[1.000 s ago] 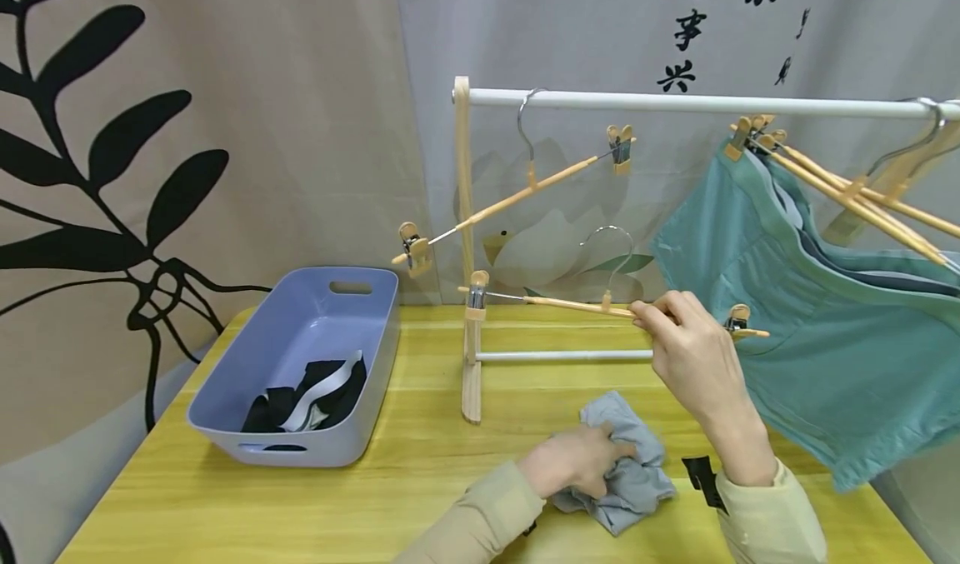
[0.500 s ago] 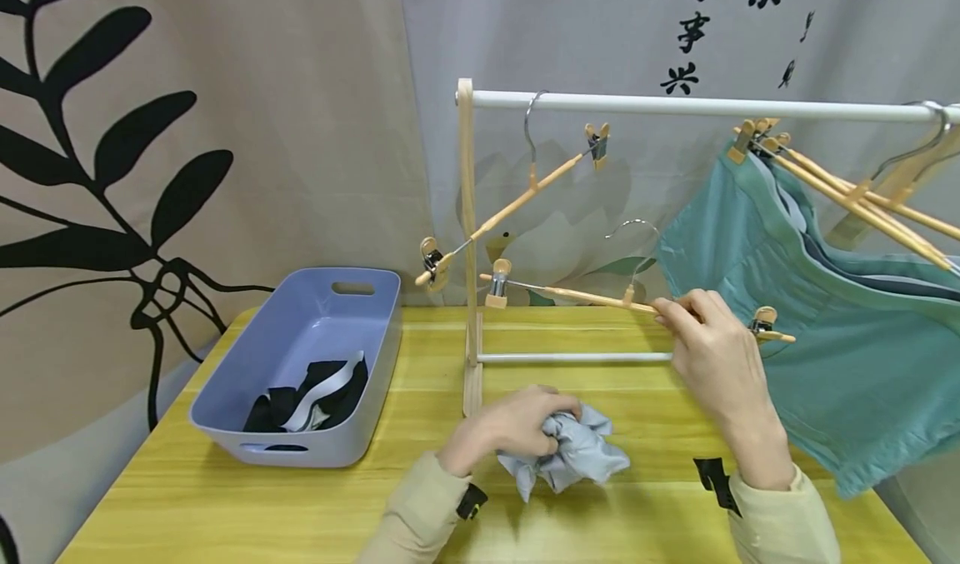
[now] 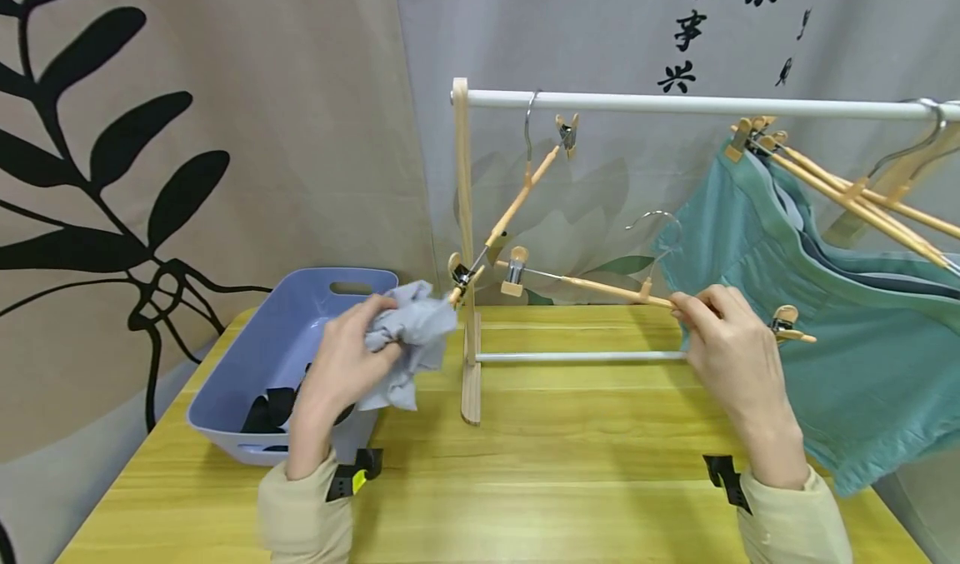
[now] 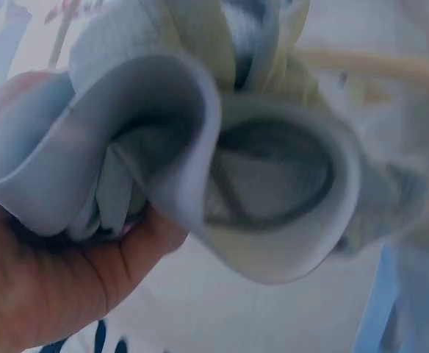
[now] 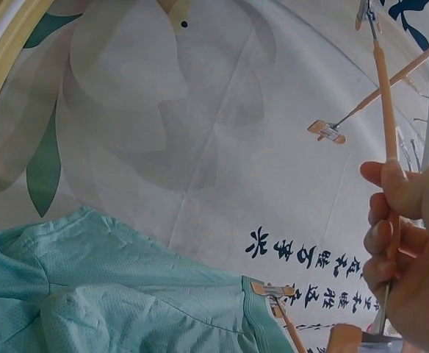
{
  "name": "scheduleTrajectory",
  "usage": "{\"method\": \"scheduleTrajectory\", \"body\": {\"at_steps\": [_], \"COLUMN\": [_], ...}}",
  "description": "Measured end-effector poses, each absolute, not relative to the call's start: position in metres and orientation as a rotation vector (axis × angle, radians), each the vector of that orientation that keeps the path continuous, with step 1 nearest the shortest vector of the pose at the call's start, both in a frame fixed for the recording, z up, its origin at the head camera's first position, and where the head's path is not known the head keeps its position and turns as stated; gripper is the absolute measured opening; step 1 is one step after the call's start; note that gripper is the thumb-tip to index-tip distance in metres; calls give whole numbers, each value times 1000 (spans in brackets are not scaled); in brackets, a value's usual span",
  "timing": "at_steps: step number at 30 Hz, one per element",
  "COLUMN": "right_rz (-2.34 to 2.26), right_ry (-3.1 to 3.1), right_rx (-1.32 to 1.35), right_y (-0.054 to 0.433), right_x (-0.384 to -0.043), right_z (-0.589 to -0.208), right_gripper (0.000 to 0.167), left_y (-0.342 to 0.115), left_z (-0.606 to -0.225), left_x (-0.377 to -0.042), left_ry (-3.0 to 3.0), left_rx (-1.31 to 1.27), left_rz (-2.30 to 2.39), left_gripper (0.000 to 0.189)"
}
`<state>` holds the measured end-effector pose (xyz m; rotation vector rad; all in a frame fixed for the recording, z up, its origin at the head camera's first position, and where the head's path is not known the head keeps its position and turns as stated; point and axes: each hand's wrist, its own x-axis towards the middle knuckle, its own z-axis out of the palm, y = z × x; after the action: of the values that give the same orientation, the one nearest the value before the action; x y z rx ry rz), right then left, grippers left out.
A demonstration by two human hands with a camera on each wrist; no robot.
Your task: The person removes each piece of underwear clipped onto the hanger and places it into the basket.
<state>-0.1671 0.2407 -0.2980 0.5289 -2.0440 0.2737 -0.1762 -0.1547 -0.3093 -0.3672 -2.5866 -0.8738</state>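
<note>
My left hand (image 3: 345, 364) grips a crumpled grey-blue cloth garment (image 3: 412, 331) in the air, at the right side of the bin in the head view. Close up in the left wrist view, the garment (image 4: 156, 125) shows a wide folded edge, with the thumb against its underside. My right hand (image 3: 735, 372) holds a wooden clip hanger (image 3: 600, 287) by its bar, hook up, right of the rack's post. The clips at both ends of this hanger (image 5: 387, 110) carry nothing. Behind the garment, the lower clip of another bare hanger (image 3: 513, 214) hangs from the rack.
The lilac bin (image 3: 247, 347) on the left holds black items (image 3: 270, 410). A rack with a white top rail (image 3: 675, 106) and wooden post (image 3: 465, 214) stands on the wooden table (image 3: 555, 481). Teal shorts (image 3: 847, 356) hang clipped on hangers at right.
My left hand has lifted the grey-blue garment off the table and carried it left to the bin's side. My right hand has shifted slightly right with its hanger. The hanging bare hanger has turned.
</note>
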Motion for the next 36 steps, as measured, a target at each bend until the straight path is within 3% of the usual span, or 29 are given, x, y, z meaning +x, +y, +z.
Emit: {"method": "scheduleTrajectory", "body": {"at_steps": [6, 15, 25, 36], "right_rz": [272, 285, 272, 215], "right_ry": [-2049, -2059, -2090, -2135], "right_rx": [524, 517, 470, 422], "right_y": [243, 244, 248, 251], "right_x": [-167, -165, -162, -159], "right_z": [-298, -296, -287, -273], "right_gripper": [21, 16, 16, 15], "left_y": [-198, -233, -226, -176], "left_z": [-304, -327, -343, -351], "left_x": [-171, -180, -193, -210], "left_ry": [-2583, -2858, -3033, -2830], "left_rx": [61, 331, 321, 86], "left_rz": [-800, -728, -705, -640], "left_gripper": [38, 42, 38, 25]}}
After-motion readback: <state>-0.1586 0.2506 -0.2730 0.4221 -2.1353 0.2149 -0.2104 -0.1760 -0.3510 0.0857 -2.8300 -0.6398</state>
